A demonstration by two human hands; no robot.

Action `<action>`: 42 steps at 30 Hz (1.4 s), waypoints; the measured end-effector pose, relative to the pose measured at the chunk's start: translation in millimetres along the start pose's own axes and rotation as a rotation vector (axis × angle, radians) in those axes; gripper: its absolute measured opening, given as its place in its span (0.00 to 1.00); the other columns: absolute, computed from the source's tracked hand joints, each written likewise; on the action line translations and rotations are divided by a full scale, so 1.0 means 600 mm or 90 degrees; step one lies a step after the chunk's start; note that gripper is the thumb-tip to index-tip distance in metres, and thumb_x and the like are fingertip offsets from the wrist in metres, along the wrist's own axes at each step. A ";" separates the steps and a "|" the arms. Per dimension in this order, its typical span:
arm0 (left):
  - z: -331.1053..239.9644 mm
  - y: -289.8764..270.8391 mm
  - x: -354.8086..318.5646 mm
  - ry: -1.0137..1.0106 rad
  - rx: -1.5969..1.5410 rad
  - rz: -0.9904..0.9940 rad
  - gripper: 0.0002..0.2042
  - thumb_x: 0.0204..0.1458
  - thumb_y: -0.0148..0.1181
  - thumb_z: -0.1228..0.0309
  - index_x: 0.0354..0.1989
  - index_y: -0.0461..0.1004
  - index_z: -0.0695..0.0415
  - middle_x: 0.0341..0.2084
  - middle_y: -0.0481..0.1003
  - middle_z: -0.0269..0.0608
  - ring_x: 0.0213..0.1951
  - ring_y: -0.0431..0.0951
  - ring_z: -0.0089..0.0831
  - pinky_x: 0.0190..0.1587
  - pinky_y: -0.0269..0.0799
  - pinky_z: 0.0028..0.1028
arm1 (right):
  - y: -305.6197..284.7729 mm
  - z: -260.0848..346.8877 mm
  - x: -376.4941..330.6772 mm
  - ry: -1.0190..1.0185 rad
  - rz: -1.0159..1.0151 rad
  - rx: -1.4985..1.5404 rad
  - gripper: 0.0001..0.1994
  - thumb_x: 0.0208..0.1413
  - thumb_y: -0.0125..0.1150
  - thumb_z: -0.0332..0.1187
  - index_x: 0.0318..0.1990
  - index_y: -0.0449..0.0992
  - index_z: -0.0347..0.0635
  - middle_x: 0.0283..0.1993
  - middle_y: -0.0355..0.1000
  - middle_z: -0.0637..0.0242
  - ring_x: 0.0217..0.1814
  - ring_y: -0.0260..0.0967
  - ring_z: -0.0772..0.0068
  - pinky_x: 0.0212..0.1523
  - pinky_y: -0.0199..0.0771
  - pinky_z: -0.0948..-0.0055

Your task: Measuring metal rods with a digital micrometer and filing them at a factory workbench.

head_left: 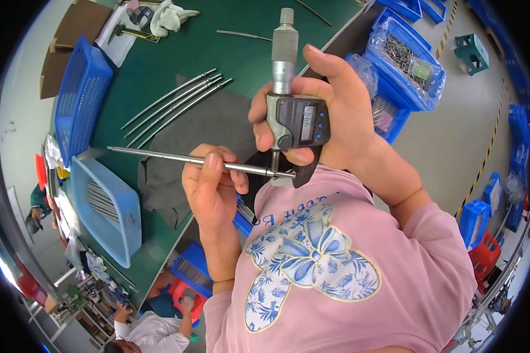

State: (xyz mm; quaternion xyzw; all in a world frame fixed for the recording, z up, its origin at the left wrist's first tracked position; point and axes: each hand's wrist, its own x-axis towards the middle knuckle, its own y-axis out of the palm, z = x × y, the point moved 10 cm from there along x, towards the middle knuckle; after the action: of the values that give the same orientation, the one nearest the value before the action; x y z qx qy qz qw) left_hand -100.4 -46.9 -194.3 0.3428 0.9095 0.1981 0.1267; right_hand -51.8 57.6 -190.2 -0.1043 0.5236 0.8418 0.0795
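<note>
Starting at the left of the frame, a blue perforated basket (83, 97) stands at the edge of the green surface (188, 50), and just below it there's a light-blue basket (134, 232) with thin rods (102, 201) inside. Up in the upper left, a caliper (136, 33) lies beside a whitish cloth (168, 19). Moving right, several shiny loose rods (179, 97) lie side by side, slanting, their lower ends toward the left, and a dark grey cloth (168, 176) spreads below them.

Now the centre: the left hand (209, 185) has its fingers pinching a slim metal rod (171, 157), which points out leftward, its right end lying across the gap of a digital micrometer (285, 112). The micrometer stands with its thimble up, and here's the right hand (350, 112), fingers curled round its frame, thumb raised clear of it.

Over to the upper right, a blue bin (415, 97) holds a plastic-lined heap of small metal parts (397, 54), and beyond it a green stool (472, 53) stands on the floor (453, 135).
</note>
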 end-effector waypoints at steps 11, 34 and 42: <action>-0.004 0.003 0.001 -0.004 -0.012 0.007 0.10 0.52 0.44 0.70 0.26 0.65 0.65 0.14 0.66 0.42 0.13 0.65 0.25 0.16 0.62 0.19 | -0.001 0.008 -0.001 -0.035 -0.001 -0.034 0.30 0.51 0.36 0.54 0.30 0.70 0.29 0.21 0.69 0.53 0.09 0.57 0.73 0.11 0.58 0.81; -0.008 0.000 -0.003 0.007 -0.009 -0.005 0.10 0.51 0.44 0.70 0.25 0.64 0.67 0.14 0.65 0.44 0.12 0.64 0.25 0.16 0.62 0.20 | 0.007 0.002 -0.002 -0.029 0.004 -0.029 0.28 0.51 0.39 0.54 0.28 0.70 0.31 0.19 0.68 0.55 0.08 0.56 0.75 0.10 0.57 0.82; -0.014 0.008 -0.002 0.013 -0.025 0.017 0.11 0.51 0.44 0.70 0.25 0.64 0.67 0.12 0.65 0.44 0.12 0.65 0.26 0.16 0.62 0.20 | 0.006 0.010 -0.007 -0.061 -0.016 -0.016 0.29 0.55 0.28 0.51 0.30 0.69 0.30 0.20 0.66 0.51 0.06 0.52 0.78 0.06 0.54 0.85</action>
State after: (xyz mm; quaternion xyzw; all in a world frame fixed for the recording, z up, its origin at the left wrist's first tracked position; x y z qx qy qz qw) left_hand -99.7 -46.5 -184.7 0.3502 0.9020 0.2212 0.1215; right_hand -49.1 61.1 -183.2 -0.0714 0.5075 0.8511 0.1139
